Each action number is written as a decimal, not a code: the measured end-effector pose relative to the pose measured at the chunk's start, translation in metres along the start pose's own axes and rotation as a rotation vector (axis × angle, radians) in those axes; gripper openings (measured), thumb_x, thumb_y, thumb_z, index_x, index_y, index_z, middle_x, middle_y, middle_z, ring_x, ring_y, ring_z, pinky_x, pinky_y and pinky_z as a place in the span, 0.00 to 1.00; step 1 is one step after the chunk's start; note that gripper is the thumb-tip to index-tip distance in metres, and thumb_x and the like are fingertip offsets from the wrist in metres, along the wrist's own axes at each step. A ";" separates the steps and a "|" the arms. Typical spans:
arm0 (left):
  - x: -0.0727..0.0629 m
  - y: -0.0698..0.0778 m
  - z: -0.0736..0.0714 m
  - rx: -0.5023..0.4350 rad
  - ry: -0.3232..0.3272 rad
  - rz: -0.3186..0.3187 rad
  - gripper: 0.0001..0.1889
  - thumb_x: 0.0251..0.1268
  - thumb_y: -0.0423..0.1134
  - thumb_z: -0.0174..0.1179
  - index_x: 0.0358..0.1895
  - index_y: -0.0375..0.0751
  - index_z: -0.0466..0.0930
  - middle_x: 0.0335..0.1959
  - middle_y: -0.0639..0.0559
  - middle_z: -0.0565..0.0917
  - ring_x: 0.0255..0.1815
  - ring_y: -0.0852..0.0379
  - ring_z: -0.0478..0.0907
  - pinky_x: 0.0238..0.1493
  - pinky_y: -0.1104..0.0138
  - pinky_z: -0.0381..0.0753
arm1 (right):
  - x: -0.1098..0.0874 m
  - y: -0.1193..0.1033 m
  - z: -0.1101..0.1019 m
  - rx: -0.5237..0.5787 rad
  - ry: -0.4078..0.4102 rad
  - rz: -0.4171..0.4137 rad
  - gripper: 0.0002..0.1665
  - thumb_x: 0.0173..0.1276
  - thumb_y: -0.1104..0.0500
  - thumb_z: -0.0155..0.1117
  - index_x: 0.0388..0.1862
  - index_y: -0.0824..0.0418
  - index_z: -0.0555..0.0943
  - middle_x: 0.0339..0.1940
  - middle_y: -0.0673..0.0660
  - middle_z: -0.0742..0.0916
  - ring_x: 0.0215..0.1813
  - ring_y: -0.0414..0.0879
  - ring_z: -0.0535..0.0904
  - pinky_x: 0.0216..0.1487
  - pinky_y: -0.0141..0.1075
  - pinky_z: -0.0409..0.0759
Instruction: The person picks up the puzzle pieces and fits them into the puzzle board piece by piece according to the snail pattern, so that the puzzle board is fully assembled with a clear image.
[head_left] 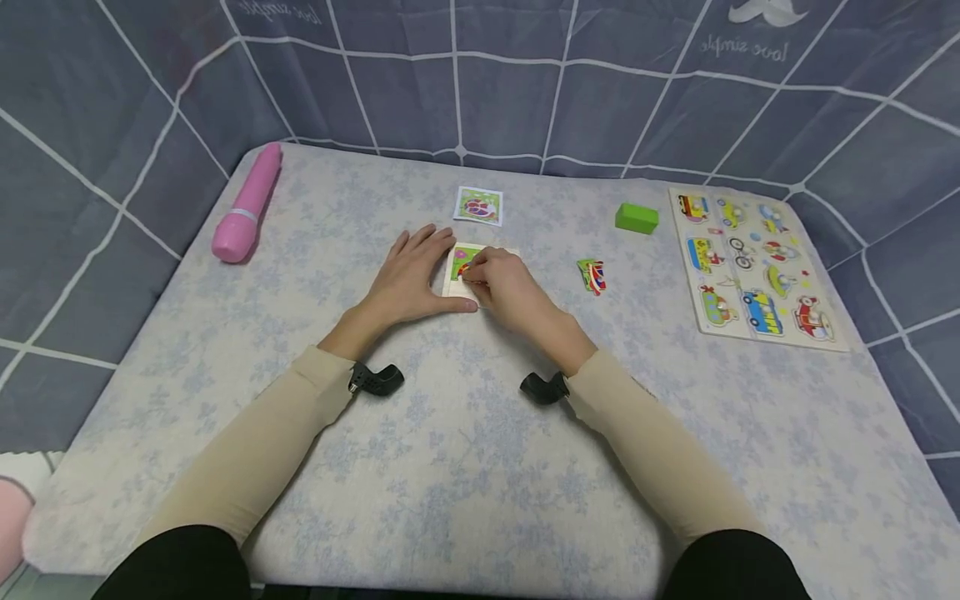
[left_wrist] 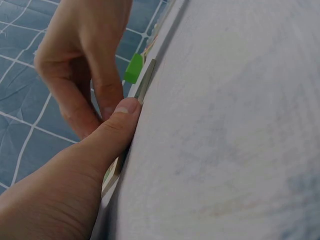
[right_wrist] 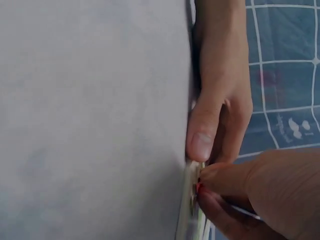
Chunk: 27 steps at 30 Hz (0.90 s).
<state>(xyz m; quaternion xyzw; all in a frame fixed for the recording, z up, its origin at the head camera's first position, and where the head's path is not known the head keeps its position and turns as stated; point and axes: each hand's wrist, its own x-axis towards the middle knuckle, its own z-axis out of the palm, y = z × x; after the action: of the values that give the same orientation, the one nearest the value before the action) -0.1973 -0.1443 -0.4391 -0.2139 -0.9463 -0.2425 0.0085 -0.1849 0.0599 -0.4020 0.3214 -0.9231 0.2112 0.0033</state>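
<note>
A small puzzle board [head_left: 452, 288] with a green picture lies between the hands near the middle of the table. My left hand [head_left: 411, 279] rests at its left side, fingers extended and thumb along the near edge; the left wrist view shows that thumb [left_wrist: 117, 122] against the board's edge. My right hand [head_left: 513, 287] reaches over the board and covers much of it. Its thumb and fingertips pinch a small red puzzle piece [right_wrist: 200, 188] right at the board's surface. Most of that piece is hidden by the fingers.
Beyond the board lies a picture card [head_left: 478, 206]. To the right are loose colourful puzzle pieces [head_left: 592, 276], a green block [head_left: 637, 218] and a large vehicle puzzle board [head_left: 757, 321]. A pink wand-shaped object [head_left: 247, 204] lies back left. A grey checked curtain [head_left: 510, 108] borders the table.
</note>
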 end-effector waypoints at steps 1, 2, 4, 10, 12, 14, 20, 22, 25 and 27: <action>0.000 0.001 0.000 0.000 0.001 0.000 0.62 0.50 0.73 0.74 0.83 0.40 0.61 0.85 0.47 0.61 0.89 0.47 0.46 0.89 0.48 0.36 | -0.003 0.001 0.000 -0.006 -0.011 -0.017 0.11 0.77 0.66 0.65 0.51 0.67 0.91 0.56 0.65 0.89 0.61 0.57 0.85 0.64 0.45 0.84; 0.000 0.001 0.000 0.002 0.000 0.000 0.62 0.50 0.73 0.74 0.83 0.40 0.61 0.85 0.47 0.61 0.89 0.47 0.46 0.89 0.48 0.36 | -0.006 0.002 0.000 0.001 -0.016 -0.020 0.12 0.78 0.65 0.65 0.53 0.67 0.90 0.58 0.65 0.88 0.63 0.57 0.84 0.67 0.46 0.83; 0.001 0.001 0.000 0.010 -0.003 0.002 0.62 0.50 0.73 0.74 0.83 0.40 0.61 0.85 0.46 0.61 0.89 0.47 0.46 0.89 0.47 0.36 | -0.011 0.005 0.002 0.034 -0.008 -0.017 0.13 0.78 0.64 0.65 0.55 0.66 0.89 0.61 0.63 0.87 0.67 0.56 0.82 0.71 0.48 0.80; 0.001 0.000 0.002 0.023 -0.008 0.002 0.62 0.50 0.73 0.74 0.83 0.40 0.61 0.85 0.46 0.60 0.89 0.47 0.46 0.89 0.48 0.36 | -0.032 0.024 0.005 0.278 0.157 0.065 0.14 0.75 0.64 0.68 0.57 0.63 0.89 0.58 0.58 0.89 0.60 0.51 0.87 0.63 0.43 0.86; 0.001 0.000 0.003 0.023 -0.006 0.001 0.62 0.49 0.74 0.74 0.83 0.40 0.61 0.85 0.46 0.61 0.89 0.47 0.46 0.89 0.48 0.36 | -0.039 0.033 0.002 0.339 0.235 0.099 0.13 0.75 0.65 0.68 0.56 0.65 0.89 0.55 0.59 0.90 0.55 0.51 0.88 0.58 0.41 0.89; 0.001 0.000 0.004 0.021 -0.003 0.000 0.63 0.49 0.74 0.74 0.83 0.40 0.61 0.85 0.47 0.61 0.89 0.47 0.46 0.89 0.48 0.36 | -0.047 0.043 -0.005 0.376 0.304 0.141 0.13 0.75 0.67 0.67 0.55 0.65 0.89 0.53 0.60 0.90 0.55 0.52 0.88 0.58 0.41 0.89; 0.002 -0.002 0.005 0.020 0.001 0.002 0.63 0.48 0.74 0.75 0.83 0.41 0.61 0.85 0.47 0.61 0.89 0.47 0.47 0.89 0.49 0.36 | -0.069 0.075 -0.029 0.259 0.561 0.326 0.11 0.74 0.66 0.65 0.50 0.66 0.90 0.44 0.64 0.91 0.45 0.56 0.88 0.46 0.38 0.85; 0.002 -0.002 0.004 0.019 0.003 0.005 0.63 0.48 0.73 0.75 0.83 0.41 0.61 0.85 0.47 0.61 0.89 0.47 0.47 0.89 0.49 0.37 | -0.073 0.086 -0.035 0.219 0.614 0.405 0.11 0.75 0.64 0.66 0.49 0.67 0.90 0.41 0.65 0.90 0.41 0.57 0.86 0.42 0.36 0.80; 0.001 -0.002 0.002 0.019 0.005 0.005 0.62 0.48 0.73 0.75 0.83 0.41 0.61 0.85 0.47 0.61 0.89 0.47 0.47 0.89 0.49 0.37 | -0.078 0.098 -0.038 0.212 0.614 0.521 0.15 0.77 0.59 0.66 0.51 0.71 0.88 0.39 0.67 0.90 0.40 0.59 0.84 0.43 0.39 0.77; 0.000 -0.002 0.002 0.021 0.005 0.002 0.62 0.48 0.73 0.75 0.82 0.41 0.61 0.85 0.47 0.61 0.89 0.47 0.47 0.89 0.49 0.36 | -0.080 0.103 -0.036 0.226 0.578 0.584 0.21 0.77 0.54 0.66 0.54 0.72 0.86 0.40 0.68 0.89 0.40 0.58 0.83 0.47 0.42 0.77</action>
<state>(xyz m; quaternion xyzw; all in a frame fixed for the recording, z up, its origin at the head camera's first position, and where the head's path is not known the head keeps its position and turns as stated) -0.1980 -0.1454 -0.4419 -0.2142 -0.9484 -0.2332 0.0133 -0.1878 0.1939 -0.4200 -0.0275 -0.9075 0.3846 0.1666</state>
